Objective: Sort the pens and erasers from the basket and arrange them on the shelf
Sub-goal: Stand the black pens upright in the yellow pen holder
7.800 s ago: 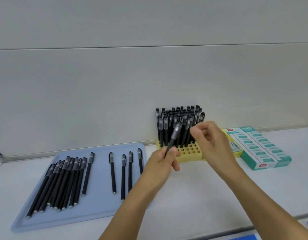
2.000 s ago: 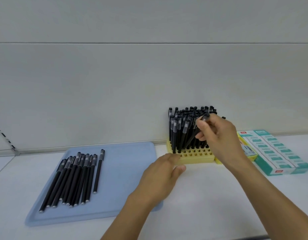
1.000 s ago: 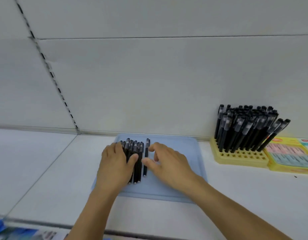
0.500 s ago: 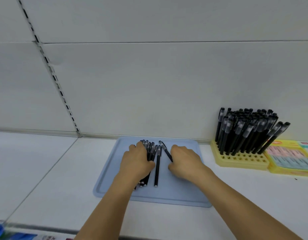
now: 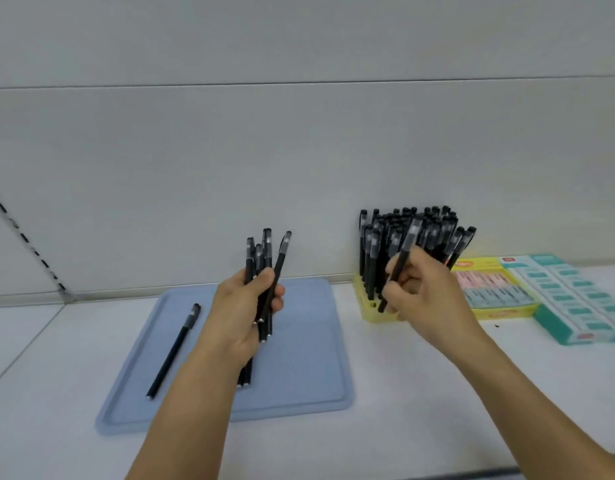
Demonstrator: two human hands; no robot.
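Observation:
My left hand (image 5: 242, 310) grips a bundle of several black pens (image 5: 264, 258), held upright above the blue tray (image 5: 306, 358). One more black pen (image 5: 174, 349) lies alone on the tray's left side. My right hand (image 5: 423, 296) pinches a single black pen (image 5: 404, 251), tilted, right in front of the yellow pen holder (image 5: 368, 308). That holder is packed with several standing black pens (image 5: 434, 226). Boxes of erasers lie to the right: a yellow box (image 5: 489, 289) and a teal box (image 5: 572, 299).
Everything stands on a white shelf (image 5: 403, 403) backed by a white wall panel. A slotted upright (image 5: 25, 240) runs diagonally at the far left. The shelf's front edge shows at the bottom right.
Half a second ago both hands lay on the pens on the tray. Now the left hand has lifted a bundle of them and the right hand has carried one pen to the holder.

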